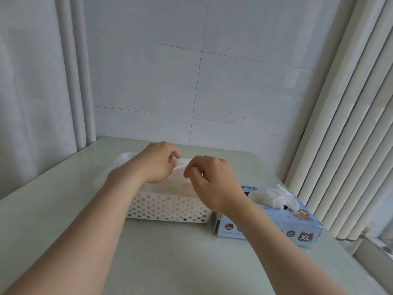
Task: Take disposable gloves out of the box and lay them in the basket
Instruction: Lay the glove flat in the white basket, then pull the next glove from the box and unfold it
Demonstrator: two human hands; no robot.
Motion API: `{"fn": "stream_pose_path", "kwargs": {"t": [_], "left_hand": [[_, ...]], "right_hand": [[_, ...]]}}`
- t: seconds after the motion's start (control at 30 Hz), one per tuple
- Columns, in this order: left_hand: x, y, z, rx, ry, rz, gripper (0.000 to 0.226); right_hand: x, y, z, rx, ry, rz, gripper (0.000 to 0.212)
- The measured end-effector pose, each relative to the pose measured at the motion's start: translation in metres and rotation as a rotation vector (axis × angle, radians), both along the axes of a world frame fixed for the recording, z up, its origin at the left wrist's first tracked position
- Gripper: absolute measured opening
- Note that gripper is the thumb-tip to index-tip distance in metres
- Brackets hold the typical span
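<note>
Quick count of what's in front of you: two hands, one basket, one box, all on one pale green table.

The basket is white plastic with round holes in its walls, and it sits just left of the box, the two nearly touching at the corner. Inside it there's a filmy whitish pile reaching up to about the rim. It's so thin and see-through that I can't count the gloves in it.

Both your hands are above the basket, close together but not touching. Your left hand has its fingers curled, pinching the far end of one clear glove. Your right hand is curled the same way, with thumb and fingertips nipping the near end of that glove. So the glove is stretched between the two, hanging right over the pile, inside the basket's outline.

The box is light blue with "XL" printed on its near face and lies flat under your right forearm. One crumpled white tuft of glove pokes up out of the slot on top.

Behind it all is a white tiled wall, with a curtain on the left and vertical slats on the right.
</note>
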State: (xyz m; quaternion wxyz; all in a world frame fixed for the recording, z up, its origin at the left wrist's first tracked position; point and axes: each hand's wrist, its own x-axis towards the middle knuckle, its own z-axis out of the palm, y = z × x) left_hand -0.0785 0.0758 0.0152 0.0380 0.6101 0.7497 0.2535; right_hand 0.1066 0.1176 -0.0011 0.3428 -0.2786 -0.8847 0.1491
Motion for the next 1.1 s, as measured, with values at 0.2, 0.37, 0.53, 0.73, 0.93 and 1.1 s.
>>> {"fn": "stream_pose_path", "kwargs": {"t": [0.2, 0.37, 0.53, 0.73, 0.93, 1.1], "left_hand": [[0.062, 0.007, 0.0, 0.253, 0.029, -0.152, 0.035], [0.112, 0.011, -0.01, 0.196, 0.109, -0.307, 0.03], [0.142, 0.015, -0.035, 0.153, 0.313, -0.297, 0.025], [0.149, 0.014, -0.048, 0.132, 0.467, -0.226, 0.032], [0.149, 0.013, -0.046, 0.106, 0.341, -0.213, 0.06], [0.148, 0.015, -0.045, 0.197, 0.142, -0.239, 0.03]], "right_hand": [[0.048, 0.027, -0.009, 0.004, 0.073, -0.257, 0.032], [0.097, 0.039, -0.018, 0.132, -0.221, -0.592, 0.04], [0.12, 0.034, -0.024, -0.013, -0.28, -0.749, 0.047], [0.135, 0.046, -0.022, -0.081, -0.139, -0.711, 0.036], [0.132, 0.045, -0.017, -0.156, 0.291, -0.362, 0.008], [0.12, 0.038, -0.024, -0.291, 0.351, -0.144, 0.014]]}}
